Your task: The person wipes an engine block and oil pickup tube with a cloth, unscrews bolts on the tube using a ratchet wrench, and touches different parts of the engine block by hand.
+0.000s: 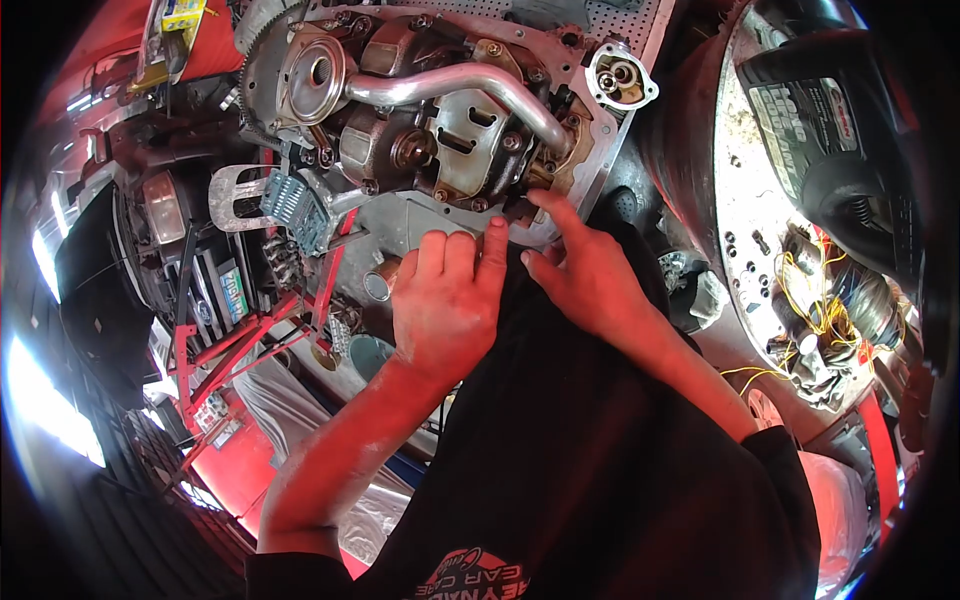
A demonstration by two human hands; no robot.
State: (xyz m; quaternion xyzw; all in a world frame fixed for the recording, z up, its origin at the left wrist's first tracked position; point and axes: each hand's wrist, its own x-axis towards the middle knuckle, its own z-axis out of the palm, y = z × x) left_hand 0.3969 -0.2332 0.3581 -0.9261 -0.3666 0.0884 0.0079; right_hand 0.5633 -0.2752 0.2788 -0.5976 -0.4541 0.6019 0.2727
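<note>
My left hand is at the near edge of an opened engine, with its index finger stretched toward the flange. Its other fingers are curled and the thumb is hidden, so whatever they may hold does not show. Beside it, my right hand has thumb and index finger apart, the index tip close to the engine's lower right corner. Nothing shows in its grasp. Across the engine runs a shiny metal pickup tube with a round end. A slotted metal plate lies beneath the tube.
A round metal drum top on the right carries small parts, yellow wires and a black machine. Red stand bars and a vehicle front with a licence plate are at left. A small round housing sits at the engine's corner.
</note>
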